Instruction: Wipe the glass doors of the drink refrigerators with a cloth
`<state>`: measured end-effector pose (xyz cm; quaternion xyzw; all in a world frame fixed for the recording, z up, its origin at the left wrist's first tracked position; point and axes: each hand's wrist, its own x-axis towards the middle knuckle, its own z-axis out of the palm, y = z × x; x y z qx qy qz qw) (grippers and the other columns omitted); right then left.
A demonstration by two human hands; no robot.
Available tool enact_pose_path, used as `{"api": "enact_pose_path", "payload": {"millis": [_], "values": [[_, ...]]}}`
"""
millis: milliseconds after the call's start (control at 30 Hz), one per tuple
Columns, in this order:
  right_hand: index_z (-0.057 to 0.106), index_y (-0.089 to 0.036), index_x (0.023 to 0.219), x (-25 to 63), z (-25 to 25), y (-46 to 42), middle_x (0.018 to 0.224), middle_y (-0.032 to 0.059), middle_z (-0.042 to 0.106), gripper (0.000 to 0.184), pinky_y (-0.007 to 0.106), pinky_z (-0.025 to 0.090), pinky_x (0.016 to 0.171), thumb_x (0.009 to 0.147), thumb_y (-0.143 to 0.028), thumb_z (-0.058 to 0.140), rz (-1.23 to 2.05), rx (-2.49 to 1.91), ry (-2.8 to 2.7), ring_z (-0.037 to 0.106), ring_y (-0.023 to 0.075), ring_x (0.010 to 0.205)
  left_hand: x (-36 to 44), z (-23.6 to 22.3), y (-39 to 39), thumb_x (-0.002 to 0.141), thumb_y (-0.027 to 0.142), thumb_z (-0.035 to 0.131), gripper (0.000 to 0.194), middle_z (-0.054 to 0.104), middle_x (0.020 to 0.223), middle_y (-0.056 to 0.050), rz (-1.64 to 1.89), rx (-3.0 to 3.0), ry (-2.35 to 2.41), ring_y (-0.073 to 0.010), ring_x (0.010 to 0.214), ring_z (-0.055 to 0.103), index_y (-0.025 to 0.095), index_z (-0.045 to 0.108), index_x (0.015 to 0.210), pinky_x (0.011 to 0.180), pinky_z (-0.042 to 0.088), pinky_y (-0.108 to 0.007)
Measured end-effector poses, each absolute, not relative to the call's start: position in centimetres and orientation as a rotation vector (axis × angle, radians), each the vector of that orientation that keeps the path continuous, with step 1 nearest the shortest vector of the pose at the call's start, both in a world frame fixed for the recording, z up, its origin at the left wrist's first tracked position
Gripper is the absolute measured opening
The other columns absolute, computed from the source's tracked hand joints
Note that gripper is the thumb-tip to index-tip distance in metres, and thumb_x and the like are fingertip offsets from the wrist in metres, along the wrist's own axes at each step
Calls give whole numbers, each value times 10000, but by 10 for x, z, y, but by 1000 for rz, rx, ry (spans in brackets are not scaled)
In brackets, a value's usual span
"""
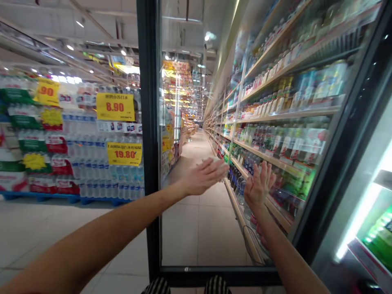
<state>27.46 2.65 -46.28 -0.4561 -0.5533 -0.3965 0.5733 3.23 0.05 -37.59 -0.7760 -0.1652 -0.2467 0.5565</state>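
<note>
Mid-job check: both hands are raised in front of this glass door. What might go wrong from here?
1. The left hand and right hand grip nothing, so a swing of the glass door might knock them.
2. The dark bottom rail appears close to the striped cloth at the picture's lower edge; it could bump the wearer.
3. Bottles show through the glass, so reaching straight for them would likely hit the pane.

Place: supermarket — yellow price signs [115, 107] | stacked bottle packs [94, 163] | glass cooler door [150, 122] | shelves [318, 112] of drinks [286, 143]
</note>
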Motion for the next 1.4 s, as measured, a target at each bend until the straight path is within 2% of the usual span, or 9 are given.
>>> {"api": "enact_pose_path", "payload": {"millis": [67, 200, 267, 433, 633, 833, 1000, 1200, 1400], "values": [[332, -211, 1350, 275, -463, 26, 1417, 145, 330, 513, 557, 209, 1035, 840, -240, 384, -928, -1068, -1305, 227, 280, 1341, 36, -371, 1, 858, 180, 388, 446, 328, 1424, -31, -506, -1836, -333, -174, 1359, 130, 186, 354, 1304, 1112, 205, -370], [311, -212, 1360, 275, -464, 26, 1426, 140, 313, 529, 553, 187, 1044, 837, -233, 382, -921, -1059, -1309, 205, 277, 1349, 43, -339, 7, 859, 166, 374, 440, 323, 1426, -42, -935, -1671, -690, -207, 1365, 19, 199, 361, 1298, 1115, 174, -457], [322, -209, 1355, 275, -465, 26, 1423, 139, 318, 523, 550, 187, 1046, 836, -232, 381, -915, -1066, -1306, 206, 276, 1349, 51, -338, 9, 864, 177, 362, 445, 308, 1432, -58, -1031, -1649, -759, -205, 1363, -13, 197, 345, 1308, 1114, 172, -470], [352, -216, 1339, 276, -465, 28, 1412, 139, 340, 503, 544, 205, 1041, 837, -233, 376, -913, -1080, -1305, 230, 275, 1341, 69, -367, 9, 859, 156, 362, 466, 282, 1445, -40, -546, -1893, -307, -189, 1363, 92, 180, 322, 1323, 1114, 212, -395], [337, -208, 1344, 276, -463, 24, 1405, 146, 349, 498, 531, 197, 1046, 847, -238, 370, -916, -1060, -1319, 224, 267, 1344, 81, -352, 11, 850, 151, 373, 475, 264, 1450, -69, -840, -1813, -635, -236, 1366, 66, 164, 332, 1323, 1109, 178, -477], [249, -191, 1379, 290, -464, 23, 1409, 167, 333, 540, 530, 202, 1039, 853, -264, 352, -864, -1080, -1304, 252, 265, 1334, 83, -369, 11, 871, 189, 360, 419, 295, 1439, -37, -405, -1938, -192, -190, 1342, 206, 169, 388, 1288, 1112, 215, -371], [268, -183, 1373, 305, -469, 25, 1409, 168, 333, 538, 525, 196, 1047, 853, -278, 371, -879, -1080, -1265, 245, 260, 1337, 89, -343, 13, 853, 140, 361, 479, 243, 1458, -68, -765, -1854, -591, -235, 1363, 89, 156, 319, 1331, 1116, 154, -461], [250, -181, 1379, 313, -475, 27, 1425, 158, 306, 542, 535, 190, 1045, 854, -270, 350, -873, -1098, -1281, 244, 258, 1335, 104, -349, 16, 884, 183, 320, 399, 350, 1412, -29, -332, -2020, -74, -156, 1322, 259, 164, 398, 1275, 1097, 252, -337], [252, -175, 1376, 321, -477, 29, 1435, 158, 284, 543, 540, 184, 1044, 848, -270, 339, -871, -1133, -1250, 232, 261, 1340, 116, -325, 15, 883, 144, 295, 415, 300, 1433, -79, -719, -1873, -504, -240, 1347, 157, 125, 371, 1290, 1105, 194, -454]]}}
